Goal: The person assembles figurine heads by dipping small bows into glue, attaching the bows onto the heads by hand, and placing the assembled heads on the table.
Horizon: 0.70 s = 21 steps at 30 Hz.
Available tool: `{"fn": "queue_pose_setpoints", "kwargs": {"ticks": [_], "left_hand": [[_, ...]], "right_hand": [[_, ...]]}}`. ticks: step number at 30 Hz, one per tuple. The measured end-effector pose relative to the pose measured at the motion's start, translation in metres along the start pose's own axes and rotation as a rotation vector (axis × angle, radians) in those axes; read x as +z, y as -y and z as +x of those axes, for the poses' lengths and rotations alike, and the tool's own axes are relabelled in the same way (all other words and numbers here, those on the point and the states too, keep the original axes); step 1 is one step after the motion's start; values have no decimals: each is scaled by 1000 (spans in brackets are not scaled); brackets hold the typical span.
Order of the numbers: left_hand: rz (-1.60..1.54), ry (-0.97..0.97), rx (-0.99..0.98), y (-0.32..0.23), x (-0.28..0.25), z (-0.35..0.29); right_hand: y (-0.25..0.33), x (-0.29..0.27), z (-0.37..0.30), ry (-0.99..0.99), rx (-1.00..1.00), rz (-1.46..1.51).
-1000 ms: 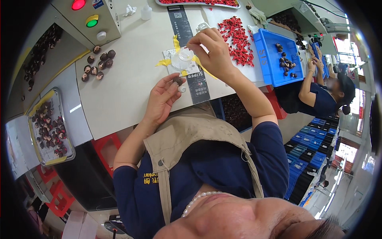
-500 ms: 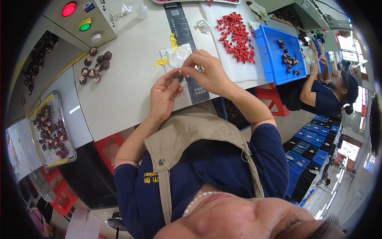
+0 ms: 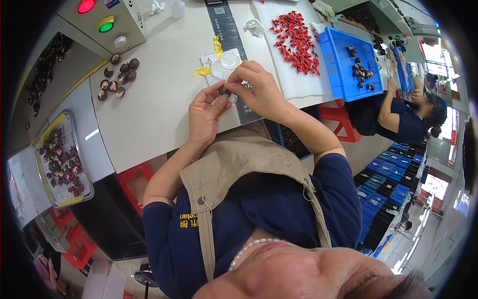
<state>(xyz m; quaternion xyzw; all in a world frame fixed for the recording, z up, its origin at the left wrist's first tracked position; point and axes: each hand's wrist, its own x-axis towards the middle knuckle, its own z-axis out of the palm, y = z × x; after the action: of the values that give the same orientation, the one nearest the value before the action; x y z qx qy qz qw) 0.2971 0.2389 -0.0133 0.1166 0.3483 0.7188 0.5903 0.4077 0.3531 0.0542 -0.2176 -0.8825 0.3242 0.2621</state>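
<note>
My left hand (image 3: 203,115) is closed, its thumb and fingers gripping a small dark brown doll head (image 3: 222,91) above the table's near edge. The fingertips of my right hand (image 3: 262,93) pinch a small red piece (image 3: 227,90) against that head; they partly hide it. Just beyond my hands, a clear round dish (image 3: 230,61) sits on a white square held down with yellow tape (image 3: 201,72). Beneath my right hand, a dark printed strip (image 3: 226,26) runs across the table. A small whitish item (image 3: 232,98) shows beside my left thumb.
Several loose doll heads (image 3: 122,78) lie at left beside a machine (image 3: 127,30) with lit buttons. A metal tray (image 3: 89,187) of heads stands farther left. Red pieces (image 3: 296,45) cover white paper at right, beside a blue bin (image 3: 334,70) holding heads. A co-worker (image 3: 398,114) sits beyond.
My hands stay together at nearly the same place. The doll head has turned slightly between my fingers, and the red piece now shows against it. The whole view has shifted a little.
</note>
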Motion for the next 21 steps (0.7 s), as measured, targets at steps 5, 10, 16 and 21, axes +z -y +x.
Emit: {"fn": "queue_pose_setpoints", "kwargs": {"ticks": [5, 10, 16, 21], "left_hand": [[6, -21, 33, 1, 0, 0], [11, -37, 56, 2, 0, 0], [32, -67, 84, 6, 1, 0], [100, -106, 114, 8, 1, -1]], "right_hand": [[12, -8, 0, 47, 209, 123], [5, -2, -3, 1, 149, 91], [3, 4, -6, -51, -63, -45], [0, 11, -14, -52, -15, 26]]}}
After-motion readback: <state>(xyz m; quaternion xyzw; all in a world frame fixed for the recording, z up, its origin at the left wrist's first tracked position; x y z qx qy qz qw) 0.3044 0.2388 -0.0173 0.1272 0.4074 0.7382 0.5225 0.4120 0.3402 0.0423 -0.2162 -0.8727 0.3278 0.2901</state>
